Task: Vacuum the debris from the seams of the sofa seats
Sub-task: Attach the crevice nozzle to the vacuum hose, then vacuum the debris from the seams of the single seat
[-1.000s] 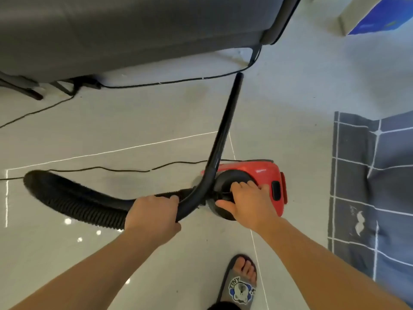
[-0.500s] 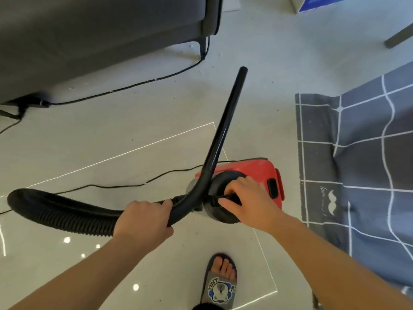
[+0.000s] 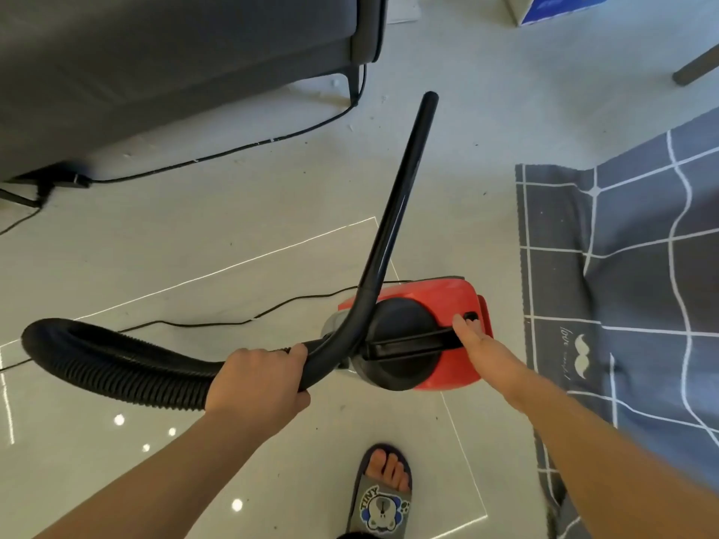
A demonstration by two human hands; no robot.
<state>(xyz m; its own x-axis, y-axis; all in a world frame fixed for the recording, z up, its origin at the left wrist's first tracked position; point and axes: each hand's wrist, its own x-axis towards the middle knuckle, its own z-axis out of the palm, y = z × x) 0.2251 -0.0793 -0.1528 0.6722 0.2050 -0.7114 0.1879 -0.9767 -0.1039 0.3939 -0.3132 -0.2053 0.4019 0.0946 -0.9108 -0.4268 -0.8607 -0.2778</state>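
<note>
A red vacuum cleaner (image 3: 447, 301) with a round black top and a black carry handle (image 3: 408, 342) sits on the pale tiled floor. My left hand (image 3: 258, 377) is closed around the bend of the black wand (image 3: 393, 212), where the ribbed hose (image 3: 113, 357) joins it. The wand's tip points up toward the grey sofa (image 3: 163, 64) at the top left and does not touch it. My right hand (image 3: 478, 346) rests flat by the rear end of the handle, fingertips at the black button (image 3: 470, 317), holding nothing.
A black power cord (image 3: 218, 155) runs along the floor under the sofa's front edge, and another stretch lies left of the vacuum. A grey-blue checked rug (image 3: 630, 266) covers the floor on the right. My sandalled foot (image 3: 383, 496) stands below the vacuum. A blue box (image 3: 556, 7) sits top right.
My right hand let go of the carry handle's middle and slid to its rear end by the button. The view swung right, so the sofa sits farther left.
</note>
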